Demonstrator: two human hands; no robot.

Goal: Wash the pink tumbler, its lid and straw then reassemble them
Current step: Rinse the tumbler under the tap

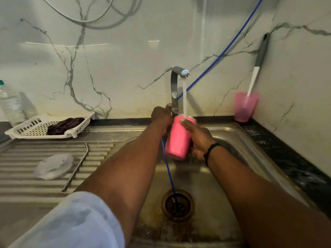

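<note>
Over the sink (232,140), right hand (198,136) wrapped round the tumbler (177,138), mouth tilted up under running water. Left hand (162,116) curled on the tap (174,90) base, fingers partly hidden. On the drainboard, lid (53,166) beside straw (75,169). Farther back, cloth in tray (21,130); brush in pink cup (245,108).

Right hand (196,136) grips the tumbler (177,138) under the tap (177,83); left hand (162,116) at the tap base; lid (54,166) and straw (77,166) left of the tap
</note>
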